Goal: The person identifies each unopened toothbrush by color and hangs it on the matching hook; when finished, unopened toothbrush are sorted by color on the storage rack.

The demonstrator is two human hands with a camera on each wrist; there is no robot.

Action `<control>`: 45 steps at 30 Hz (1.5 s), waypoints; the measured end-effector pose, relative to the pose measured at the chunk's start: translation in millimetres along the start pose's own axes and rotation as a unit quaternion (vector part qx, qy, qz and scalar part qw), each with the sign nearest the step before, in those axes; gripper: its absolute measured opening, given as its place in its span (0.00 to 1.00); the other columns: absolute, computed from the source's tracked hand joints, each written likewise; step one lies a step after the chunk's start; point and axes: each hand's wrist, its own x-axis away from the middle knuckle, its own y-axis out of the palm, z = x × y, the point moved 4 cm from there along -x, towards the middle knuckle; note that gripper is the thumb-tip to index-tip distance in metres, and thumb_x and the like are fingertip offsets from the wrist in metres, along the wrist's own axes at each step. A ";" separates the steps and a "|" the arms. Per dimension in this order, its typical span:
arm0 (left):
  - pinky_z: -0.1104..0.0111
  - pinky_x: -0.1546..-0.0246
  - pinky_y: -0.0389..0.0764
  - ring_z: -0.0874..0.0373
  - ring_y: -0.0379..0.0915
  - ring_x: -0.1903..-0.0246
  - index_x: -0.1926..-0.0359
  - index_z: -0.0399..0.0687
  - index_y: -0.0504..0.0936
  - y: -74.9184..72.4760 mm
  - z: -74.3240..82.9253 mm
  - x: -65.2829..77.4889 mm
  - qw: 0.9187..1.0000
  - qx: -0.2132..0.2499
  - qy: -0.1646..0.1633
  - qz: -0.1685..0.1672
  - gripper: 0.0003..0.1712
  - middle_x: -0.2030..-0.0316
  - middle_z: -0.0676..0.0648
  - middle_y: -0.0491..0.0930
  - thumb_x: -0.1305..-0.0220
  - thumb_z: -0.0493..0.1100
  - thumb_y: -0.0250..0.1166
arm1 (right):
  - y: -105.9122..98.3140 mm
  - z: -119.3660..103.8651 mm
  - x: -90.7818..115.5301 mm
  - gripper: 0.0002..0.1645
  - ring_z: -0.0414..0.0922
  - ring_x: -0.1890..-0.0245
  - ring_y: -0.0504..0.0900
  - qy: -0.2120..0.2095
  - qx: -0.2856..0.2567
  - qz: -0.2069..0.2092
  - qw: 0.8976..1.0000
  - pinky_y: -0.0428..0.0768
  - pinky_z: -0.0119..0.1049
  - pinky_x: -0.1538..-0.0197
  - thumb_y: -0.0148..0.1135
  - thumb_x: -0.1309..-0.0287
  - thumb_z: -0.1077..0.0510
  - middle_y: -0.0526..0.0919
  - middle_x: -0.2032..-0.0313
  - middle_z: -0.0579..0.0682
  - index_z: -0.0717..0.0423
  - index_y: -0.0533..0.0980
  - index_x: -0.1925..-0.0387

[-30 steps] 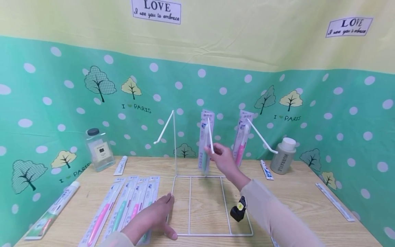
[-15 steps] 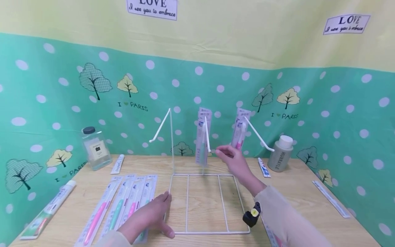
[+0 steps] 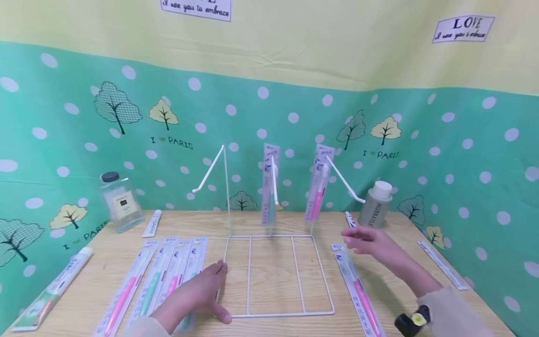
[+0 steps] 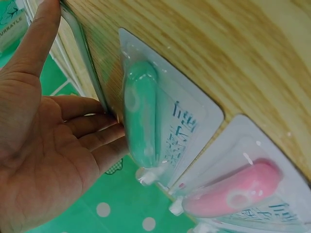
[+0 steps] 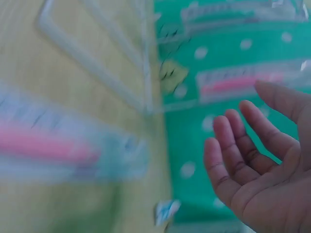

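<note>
A white wire rack [image 3: 276, 315] stands on the wooden table. Packaged toothbrushes [image 3: 267, 187] hang from its middle arm, and more packs with a pink toothbrush [image 3: 318, 196] in front hang from the right arm. My left hand [image 3: 195, 292] rests at the left edge of the rack's base, fingers straight and thumb spread, beside several packaged toothbrushes [image 3: 124, 297] lying in a row; a green one [image 4: 142, 116] is nearest in the left wrist view. My right hand [image 3: 375, 244], holding nothing, hovers over the table near the top of a packaged pink toothbrush [image 3: 363, 299] lying right of the rack.
The rack's left arm [image 3: 208, 169] is bare. Toothpaste tubes [image 3: 56, 288] and a clear bottle [image 3: 122, 203] stand or lie at the left. A grey bottle [image 3: 375, 206] and a narrow packet [image 3: 442, 266] are at the right. A patterned curtain [image 3: 294, 103] backs the table.
My right hand has let go of the pack on the middle arm and moved right and down toward the lying pink toothbrush pack. My left hand stays by the rack's base.
</note>
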 end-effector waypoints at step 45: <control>0.48 0.39 0.55 0.34 0.49 0.38 0.37 0.26 0.57 1.0 -1.1 -0.7 1.000 0.000 -0.002 0.006 0.72 0.36 0.28 0.52 0.82 0.66 0.73 | 24.6 64.9 22.0 0.51 0.45 0.70 0.74 0.185 0.201 0.063 0.960 0.76 0.39 0.67 0.75 0.75 0.43 0.75 0.67 0.52 0.66 0.68 0.49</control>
